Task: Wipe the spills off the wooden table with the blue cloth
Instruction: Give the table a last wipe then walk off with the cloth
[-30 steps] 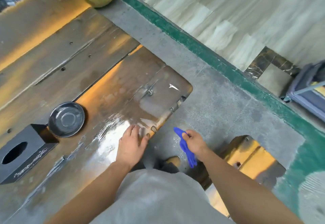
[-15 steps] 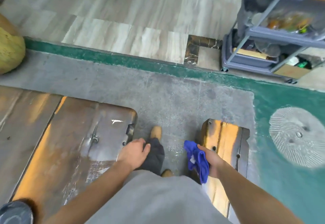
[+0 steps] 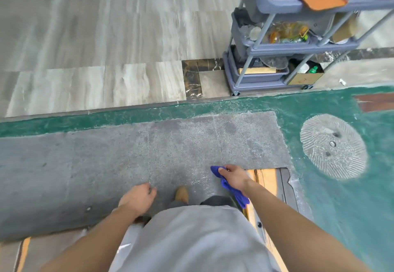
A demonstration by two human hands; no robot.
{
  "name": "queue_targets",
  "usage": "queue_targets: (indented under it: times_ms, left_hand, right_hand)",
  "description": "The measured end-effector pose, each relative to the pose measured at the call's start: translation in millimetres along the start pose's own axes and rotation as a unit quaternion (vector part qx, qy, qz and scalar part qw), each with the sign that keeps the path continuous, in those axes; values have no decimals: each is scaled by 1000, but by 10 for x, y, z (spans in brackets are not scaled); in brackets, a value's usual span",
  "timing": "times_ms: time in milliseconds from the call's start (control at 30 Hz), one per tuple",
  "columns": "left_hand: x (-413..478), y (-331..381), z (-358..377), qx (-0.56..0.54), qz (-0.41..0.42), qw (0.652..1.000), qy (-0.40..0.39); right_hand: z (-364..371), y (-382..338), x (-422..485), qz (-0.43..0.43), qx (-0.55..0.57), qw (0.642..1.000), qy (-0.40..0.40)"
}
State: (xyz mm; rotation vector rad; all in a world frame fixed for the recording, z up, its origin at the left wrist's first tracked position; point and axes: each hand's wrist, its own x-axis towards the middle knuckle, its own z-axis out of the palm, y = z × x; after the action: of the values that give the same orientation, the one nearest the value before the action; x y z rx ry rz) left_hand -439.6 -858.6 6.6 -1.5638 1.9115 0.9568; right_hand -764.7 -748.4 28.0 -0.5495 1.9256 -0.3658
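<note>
My right hand (image 3: 233, 177) is closed around the blue cloth (image 3: 234, 191), which hangs bunched below my fist over the grey floor mat. My left hand (image 3: 138, 198) hangs free above the mat with its fingers loosely curled and nothing in it. Only a corner of the wooden table (image 3: 49, 248) shows at the bottom left, partly hidden by my left arm and grey shirt. Its wet patch is out of view.
A wooden bench (image 3: 267, 178) lies just right of my right hand. A grey wheeled cart (image 3: 277, 58) with trays, an orange tray and clutter stands at the back right. Green flooring with a round drain cover (image 3: 332, 146) fills the right side. My tan shoe (image 3: 181, 194) points forward.
The view has swung right, away from the table. My left hand has come off the table edge and hangs free. My right hand, still holding the cloth, has moved forward beside the bench.
</note>
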Motion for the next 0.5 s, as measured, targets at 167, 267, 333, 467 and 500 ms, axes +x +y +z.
queue_targets:
  times_ms: [167,267,333,467,500]
  left_hand:
    - [514,469,-401,52,38,998,-22]
    - [853,864,-521,82,68,993,-57]
    - [1026,1198,-608,114,96,986,-73]
    - [1373,2010,-767,141,132,978,-80]
    - [1481,2229,-807,154,143,974,-84]
  right_hand:
    - [-390,125,179,47,-8,998,47]
    - [-631,407,307,97,-5,992,80]
    - [-773,654,399,141,11,986,88]
    - [-1144,1104,626,209,33,973,94]
    - [-1253,1235,709,226,29,970,89]
